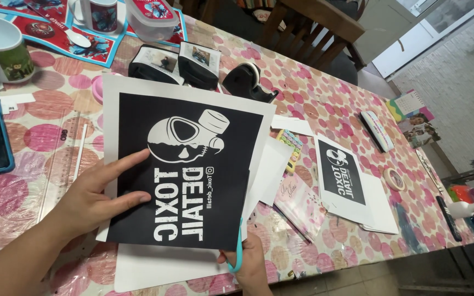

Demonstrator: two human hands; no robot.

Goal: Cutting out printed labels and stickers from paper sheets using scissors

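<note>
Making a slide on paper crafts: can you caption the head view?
Left hand steadies a black-and-white printed sheet while right hand works teal-handled scissors along its edge.

A long bench covered in a glossy cloth of pink, red and orange dots fills most of the view. At its far edge stands a dark brown wooden chair with a slatted back. Beyond the far right corner, grey tiled floor lies in pale daylight beside a white-framed door or window.
</note>
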